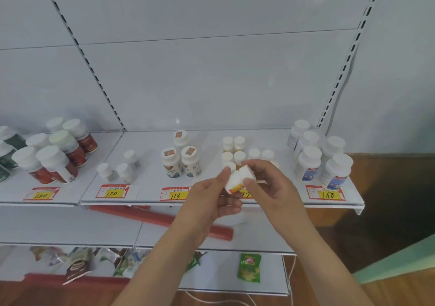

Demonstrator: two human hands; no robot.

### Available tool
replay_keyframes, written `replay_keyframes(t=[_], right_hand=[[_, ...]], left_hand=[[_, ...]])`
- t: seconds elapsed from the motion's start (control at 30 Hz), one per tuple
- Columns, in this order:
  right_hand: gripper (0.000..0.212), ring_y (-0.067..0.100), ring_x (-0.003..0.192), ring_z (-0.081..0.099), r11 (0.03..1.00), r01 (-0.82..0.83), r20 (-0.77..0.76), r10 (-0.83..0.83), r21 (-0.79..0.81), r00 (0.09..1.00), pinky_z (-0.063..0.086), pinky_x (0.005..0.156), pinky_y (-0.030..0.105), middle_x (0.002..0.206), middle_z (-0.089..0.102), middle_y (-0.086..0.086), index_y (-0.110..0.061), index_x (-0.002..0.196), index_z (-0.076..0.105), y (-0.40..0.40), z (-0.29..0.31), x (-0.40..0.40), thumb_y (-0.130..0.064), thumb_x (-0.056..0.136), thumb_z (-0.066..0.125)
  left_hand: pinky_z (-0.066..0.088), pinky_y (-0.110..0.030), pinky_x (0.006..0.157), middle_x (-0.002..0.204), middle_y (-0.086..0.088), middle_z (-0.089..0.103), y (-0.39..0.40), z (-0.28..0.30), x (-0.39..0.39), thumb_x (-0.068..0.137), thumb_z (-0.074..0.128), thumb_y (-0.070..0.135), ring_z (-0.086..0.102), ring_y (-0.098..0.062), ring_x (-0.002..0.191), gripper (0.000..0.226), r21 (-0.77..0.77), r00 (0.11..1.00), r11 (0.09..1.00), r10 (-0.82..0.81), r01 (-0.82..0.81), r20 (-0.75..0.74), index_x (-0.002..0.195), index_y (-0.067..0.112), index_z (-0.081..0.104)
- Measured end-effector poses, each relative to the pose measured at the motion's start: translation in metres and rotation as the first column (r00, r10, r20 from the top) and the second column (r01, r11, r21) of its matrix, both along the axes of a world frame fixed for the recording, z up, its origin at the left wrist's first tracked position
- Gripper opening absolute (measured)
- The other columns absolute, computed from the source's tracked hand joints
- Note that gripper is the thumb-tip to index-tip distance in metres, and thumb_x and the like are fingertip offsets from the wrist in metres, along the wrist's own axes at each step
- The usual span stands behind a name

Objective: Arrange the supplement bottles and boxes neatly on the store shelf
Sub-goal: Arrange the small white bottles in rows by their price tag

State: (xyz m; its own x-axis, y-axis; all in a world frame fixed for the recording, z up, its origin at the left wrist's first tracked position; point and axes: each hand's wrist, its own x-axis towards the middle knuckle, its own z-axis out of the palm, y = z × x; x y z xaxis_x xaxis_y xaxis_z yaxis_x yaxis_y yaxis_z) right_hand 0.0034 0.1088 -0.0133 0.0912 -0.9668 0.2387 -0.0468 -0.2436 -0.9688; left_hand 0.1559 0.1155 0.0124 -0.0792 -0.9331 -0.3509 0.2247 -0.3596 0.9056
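Red-labelled bottles [58, 162] are grouped at the shelf's [150, 199] left end. Three small white bottles [120, 170] are stood further right. One small orange-labelled bottle [235, 183] is pinched between left hand [211, 199] and right hand [268, 183] before the shelf's front edge. Blue-labelled bottles [317, 157] are clustered rightmost.

A long red strip [162, 219] lies at a slant on the lower shelf [70, 225]. On the bottom shelf [223, 279], a green snack packet [249, 268] lies alone, well apart from a jumble of foil packets [94, 263] to its left, a brown pouch [76, 270] among them. A thin white cord [290, 279] trails over the wooden floor [388, 211] on the right.
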Motion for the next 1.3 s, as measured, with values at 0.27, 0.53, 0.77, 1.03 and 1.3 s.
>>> replay_keyframes(t=[0.27,0.53,0.77,1.03,1.3], right_hand=[[0.010,0.014,0.064,0.063,0.995,0.009,-0.056,-0.003,0.102,0.998,0.051,0.067,0.030,0.073,0.068,-0.008,-0.032,0.098,0.069,0.004,0.007,-0.013,-0.036,0.092,0.062],[0.030,0.010,0.105,0.065,0.997,-0.059,-0.165,0.051,-0.043,0.985,0.052,0.087,0.019,0.109,0.067,-0.017,-0.031,0.108,0.066,0.011,0.009,-0.016,-0.007,0.090,0.069],[0.029,0.013,0.090,0.072,0.991,-0.042,0.029,0.038,0.129,0.999,0.056,0.082,0.024,0.103,0.074,-0.008,-0.025,0.116,0.067,0.010,0.004,-0.013,-0.034,0.088,0.061],[0.024,0.004,0.085,0.068,0.987,0.157,-0.184,-0.151,0.019,0.971,0.055,0.075,0.017,0.099,0.070,-0.013,-0.024,0.104,0.064,-0.012,0.021,-0.019,-0.018,0.085,0.076],[0.027,0.021,0.101,0.054,0.972,0.013,-0.748,-0.189,-0.234,0.636,0.042,0.085,0.035,0.106,0.066,-0.005,-0.023,0.111,0.062,-0.069,-0.002,-0.011,-0.027,0.086,0.071]], left_hand=[[0.055,-0.022,0.079,0.103,-0.003,0.076,0.010,-0.008,0.004,0.085,0.075,0.006,0.072,-0.018,0.098,0.027,-0.397,0.976,0.913,-0.004,0.092,0.217,0.110,0.016,0.071],[0.058,-0.026,0.064,0.080,-0.017,0.071,0.005,-0.010,0.007,0.084,0.063,0.039,0.068,-0.020,0.065,0.040,-0.080,1.000,0.997,0.001,0.000,0.020,0.093,0.001,0.072],[0.057,-0.024,0.078,0.102,0.001,0.074,0.014,-0.009,0.013,0.087,0.073,0.008,0.071,-0.018,0.096,0.026,-0.430,0.959,0.897,0.028,0.101,0.283,0.111,0.018,0.072],[0.040,-0.016,0.101,0.130,0.014,0.054,0.004,-0.060,0.026,0.095,0.060,0.036,0.048,-0.001,0.124,0.042,-0.505,0.507,0.791,0.296,0.344,0.809,0.136,0.028,0.054],[0.033,-0.043,0.118,0.153,-0.001,0.044,-0.008,-0.139,0.048,0.099,0.041,0.041,0.039,-0.019,0.142,0.053,-0.398,0.216,0.768,0.335,0.501,0.917,0.146,0.018,0.048]])
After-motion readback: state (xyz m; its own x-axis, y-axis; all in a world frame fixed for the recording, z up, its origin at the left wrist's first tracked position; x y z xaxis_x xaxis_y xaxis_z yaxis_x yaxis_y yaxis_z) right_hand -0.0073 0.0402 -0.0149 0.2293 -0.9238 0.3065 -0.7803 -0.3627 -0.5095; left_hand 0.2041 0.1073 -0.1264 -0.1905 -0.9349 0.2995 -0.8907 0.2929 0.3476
